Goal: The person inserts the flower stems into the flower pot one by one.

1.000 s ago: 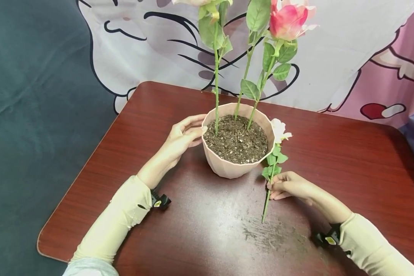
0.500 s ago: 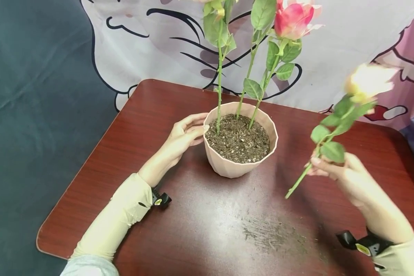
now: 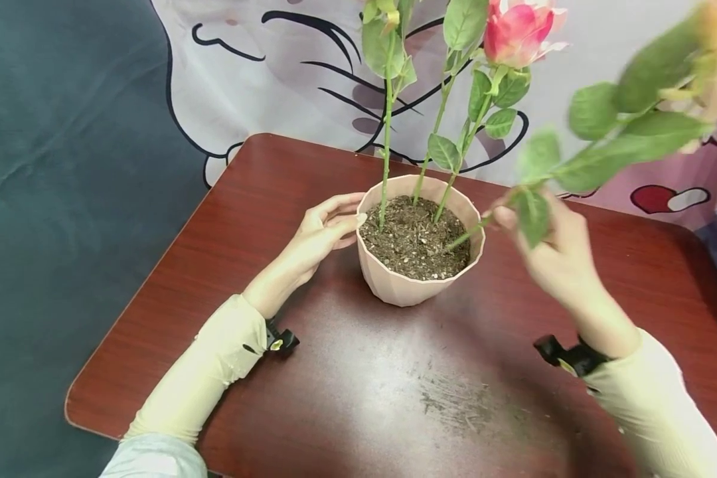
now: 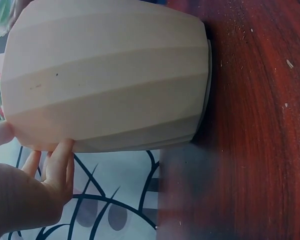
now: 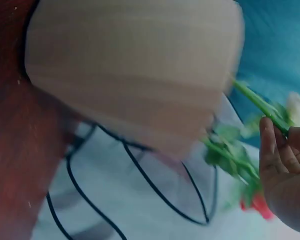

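A pale pink faceted flower pot (image 3: 401, 292) filled with dark soil (image 3: 409, 255) stands on the table. My left hand (image 3: 317, 239) holds its left side, thumb at the rim and fingers against the outer wall; in the left wrist view the fingertips (image 4: 65, 145) touch the wall. My right hand (image 3: 558, 245) pinches the green stem of an artificial rose (image 3: 597, 166), tilted up to the right. The stem's lower end is at the soil by the pot's right side; whether it has entered cannot be told. Its bloom is blurred at the frame edge.
Several upright roses stand in the pot, one with a pink bloom (image 3: 518, 33). Dark crumbs (image 3: 454, 401) are scattered over the front of the reddish-brown table (image 3: 311, 398). A cartoon-printed cloth (image 3: 311, 99) hangs behind, with a dark green one (image 3: 66, 166) to the left.
The right hand has lifted the rose from the table beside the pot, swung it right, then brought its stem end over the pot. The left hand has stayed on the pot.
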A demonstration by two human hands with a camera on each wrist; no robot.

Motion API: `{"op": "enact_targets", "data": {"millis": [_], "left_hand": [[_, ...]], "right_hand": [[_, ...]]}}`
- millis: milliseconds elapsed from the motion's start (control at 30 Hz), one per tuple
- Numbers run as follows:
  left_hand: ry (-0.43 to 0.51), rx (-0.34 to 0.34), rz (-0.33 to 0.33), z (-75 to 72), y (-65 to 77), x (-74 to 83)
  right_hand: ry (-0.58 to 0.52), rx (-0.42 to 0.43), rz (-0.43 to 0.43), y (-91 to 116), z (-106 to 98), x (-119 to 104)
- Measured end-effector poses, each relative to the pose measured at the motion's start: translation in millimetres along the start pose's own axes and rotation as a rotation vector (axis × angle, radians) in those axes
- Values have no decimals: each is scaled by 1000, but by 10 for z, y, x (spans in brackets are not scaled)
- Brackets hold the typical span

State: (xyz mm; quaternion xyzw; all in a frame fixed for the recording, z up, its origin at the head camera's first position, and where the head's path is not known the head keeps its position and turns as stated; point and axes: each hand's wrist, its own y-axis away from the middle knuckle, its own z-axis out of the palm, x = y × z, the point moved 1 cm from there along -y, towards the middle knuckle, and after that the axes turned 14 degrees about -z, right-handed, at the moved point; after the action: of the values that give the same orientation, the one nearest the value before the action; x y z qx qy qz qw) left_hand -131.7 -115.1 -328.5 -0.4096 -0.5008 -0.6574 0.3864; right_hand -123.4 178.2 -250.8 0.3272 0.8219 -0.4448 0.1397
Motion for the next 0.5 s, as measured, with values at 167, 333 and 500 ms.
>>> {"op": "enact_targets", "data": {"millis": [167, 333, 500], "left_hand": [[12, -11, 1, 21, -36, 0], [7, -18, -5, 21, -42, 3], [5, -11, -5, -5, -15, 3]], "right_hand": [[141, -52, -84, -135, 296, 136], [168, -83, -102, -164, 451, 205], [103, -150, -208, -153, 583, 240]]}}
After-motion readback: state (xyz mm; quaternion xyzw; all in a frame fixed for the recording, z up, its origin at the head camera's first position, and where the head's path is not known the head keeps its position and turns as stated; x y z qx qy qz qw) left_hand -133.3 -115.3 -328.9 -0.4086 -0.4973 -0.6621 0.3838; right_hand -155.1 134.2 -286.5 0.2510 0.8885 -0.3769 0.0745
